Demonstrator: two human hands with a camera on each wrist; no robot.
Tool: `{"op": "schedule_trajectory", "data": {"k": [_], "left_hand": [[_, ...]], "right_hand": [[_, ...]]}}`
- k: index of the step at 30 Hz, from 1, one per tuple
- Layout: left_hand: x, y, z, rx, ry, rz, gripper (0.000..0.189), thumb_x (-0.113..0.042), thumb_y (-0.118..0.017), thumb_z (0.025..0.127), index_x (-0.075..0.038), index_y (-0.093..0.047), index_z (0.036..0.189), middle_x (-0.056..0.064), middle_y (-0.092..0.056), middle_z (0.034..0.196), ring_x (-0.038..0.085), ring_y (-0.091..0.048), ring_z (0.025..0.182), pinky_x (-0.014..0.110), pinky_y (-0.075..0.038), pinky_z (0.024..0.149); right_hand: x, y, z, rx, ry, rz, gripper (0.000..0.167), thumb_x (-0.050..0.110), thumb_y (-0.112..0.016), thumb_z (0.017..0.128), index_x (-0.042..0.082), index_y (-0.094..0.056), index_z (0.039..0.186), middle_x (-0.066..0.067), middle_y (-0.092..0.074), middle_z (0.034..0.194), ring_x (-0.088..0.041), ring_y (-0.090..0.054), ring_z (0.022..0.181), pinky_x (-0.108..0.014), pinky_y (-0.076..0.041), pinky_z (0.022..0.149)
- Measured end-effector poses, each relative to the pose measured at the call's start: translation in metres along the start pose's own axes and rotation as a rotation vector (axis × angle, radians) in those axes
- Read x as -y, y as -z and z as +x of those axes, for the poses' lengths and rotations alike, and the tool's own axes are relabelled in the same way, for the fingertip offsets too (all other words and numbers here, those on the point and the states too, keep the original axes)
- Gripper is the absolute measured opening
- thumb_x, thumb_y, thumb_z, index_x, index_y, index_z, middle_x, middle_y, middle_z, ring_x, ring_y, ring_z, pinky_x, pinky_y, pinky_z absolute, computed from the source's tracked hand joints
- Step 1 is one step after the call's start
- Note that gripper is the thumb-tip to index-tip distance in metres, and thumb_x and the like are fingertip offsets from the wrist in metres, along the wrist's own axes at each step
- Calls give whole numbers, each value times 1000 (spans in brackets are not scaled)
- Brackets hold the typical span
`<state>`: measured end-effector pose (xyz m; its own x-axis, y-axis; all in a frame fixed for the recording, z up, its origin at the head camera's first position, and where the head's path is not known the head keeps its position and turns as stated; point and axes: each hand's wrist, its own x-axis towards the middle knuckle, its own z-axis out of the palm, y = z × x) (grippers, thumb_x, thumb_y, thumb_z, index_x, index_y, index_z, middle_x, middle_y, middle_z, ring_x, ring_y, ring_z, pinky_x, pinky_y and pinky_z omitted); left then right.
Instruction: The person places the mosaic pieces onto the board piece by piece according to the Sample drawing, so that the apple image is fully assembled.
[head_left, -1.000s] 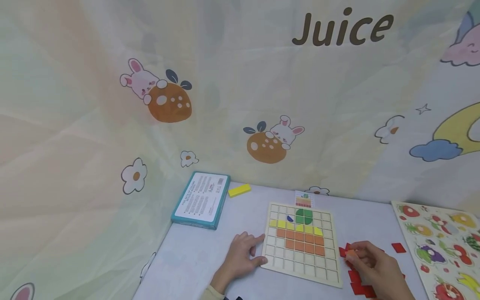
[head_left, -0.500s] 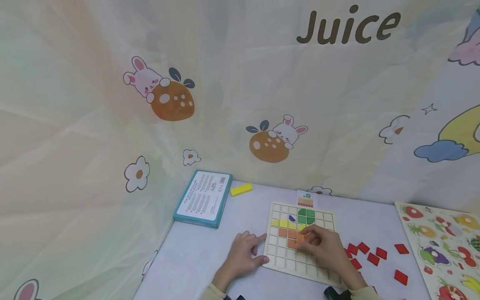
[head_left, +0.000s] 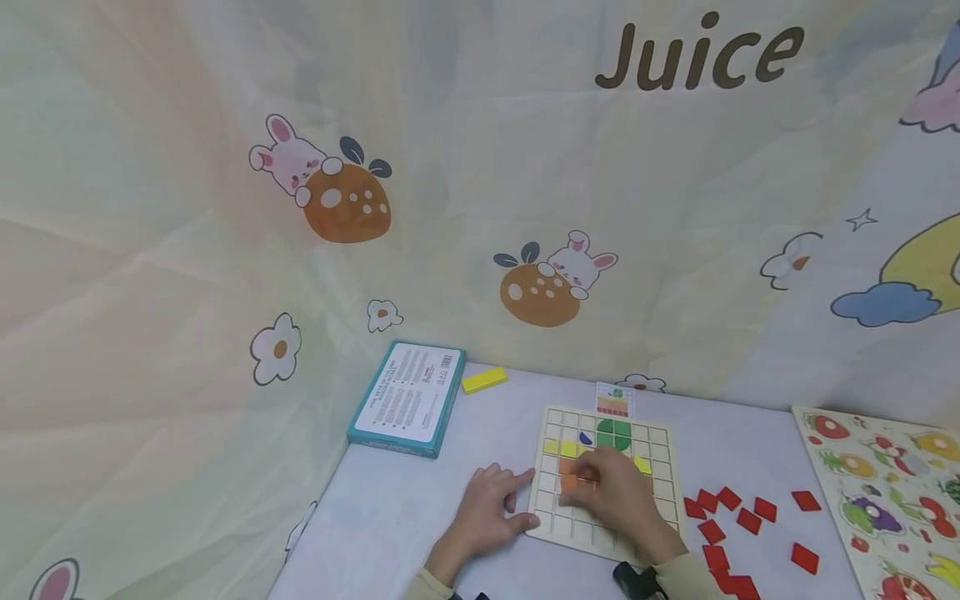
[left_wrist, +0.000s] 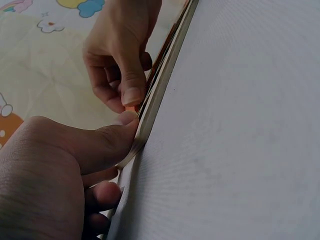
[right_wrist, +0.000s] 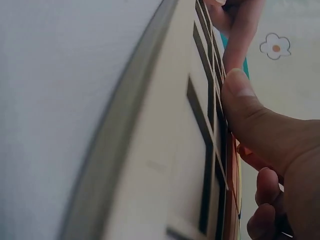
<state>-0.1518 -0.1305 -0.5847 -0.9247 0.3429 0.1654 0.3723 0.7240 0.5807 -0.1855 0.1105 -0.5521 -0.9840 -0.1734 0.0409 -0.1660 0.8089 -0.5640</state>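
Note:
My right hand (head_left: 611, 492) is over the left part of a cream grid board (head_left: 551, 517), pinching a small orange square tile (left_wrist: 131, 107) between thumb and fingers, close over the cells. Part of the orange rows (head_left: 567, 468) shows beside it; the rest is hidden under the hand. Above them lie a row of yellow pieces (head_left: 551, 447), a blue half-round piece (head_left: 586, 438) and green quarter-round pieces (head_left: 615, 435). My left hand (head_left: 487, 504) rests at the board's left edge, with index finger and thumb spread apart and touching it.
Several red tiles (head_left: 748, 521) lie scattered right of the board. A fruit puzzle board (head_left: 862, 467) is at the far right. A picture card (head_left: 615, 400) sits behind the grid, and a teal box (head_left: 408, 400) and yellow block (head_left: 484, 380) stand at the back left.
My right hand has come from the red tiles leftward across the board with an orange tile, ending over the left part of the orange rows. My left hand has stayed at the edge.

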Motion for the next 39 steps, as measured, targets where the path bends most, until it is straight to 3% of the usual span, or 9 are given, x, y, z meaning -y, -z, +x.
{"op": "schedule_trajectory", "data": {"k": [6,13,25,32,35,39], "left_hand": [[0,0,0,1,-6,1,66,-51,-84,84,-22,-69,142,-18,-46,71,-3,-34,75,20,-30,76],[-1,1,1,12,5,2,66,-50,-84,84,-22,-69,142,-18,-46,71,-3,-34,75,20,-30,75],[-1,1,1,26,36,-15,66,-50,-84,84,-25,-68,143,-18,-46,71,-2,-34,75,21,-30,74],[-2,-1,1,13,35,-3,66,-50,-85,83,-24,-69,142,-18,-47,71,-3,-34,75,21,-30,74],[-2,-2,1,20,41,5,67,-52,-84,83,-25,-69,142,-19,-46,71,-3,-34,75,20,-30,74],[-1,-2,1,29,49,15,67,-53,-84,83,-25,-69,143,-20,-46,71,-3,-34,75,21,-30,74]], "right_hand": [[2,0,1,3,21,-37,43,47,-100,66,27,-81,98,12,-65,91,-9,-54,85,-34,-51,80],[6,8,-5,20,52,-48,23,31,-94,79,24,-82,97,13,-60,85,-9,-49,81,-30,-45,74],[7,7,-3,51,39,-7,21,30,-95,78,29,-84,96,15,-56,78,-8,-48,78,-26,-40,69],[-5,39,-30,65,-27,100,24,33,-93,82,26,-84,102,13,-64,85,-9,-52,82,-21,-48,72],[-22,60,-48,85,-120,130,30,35,-93,81,22,-82,106,9,-68,91,-11,-55,85,-20,-50,71],[-58,91,-72,176,-224,54,48,45,-91,80,17,-79,118,5,-67,99,-15,-54,92,-24,-50,72]]}}
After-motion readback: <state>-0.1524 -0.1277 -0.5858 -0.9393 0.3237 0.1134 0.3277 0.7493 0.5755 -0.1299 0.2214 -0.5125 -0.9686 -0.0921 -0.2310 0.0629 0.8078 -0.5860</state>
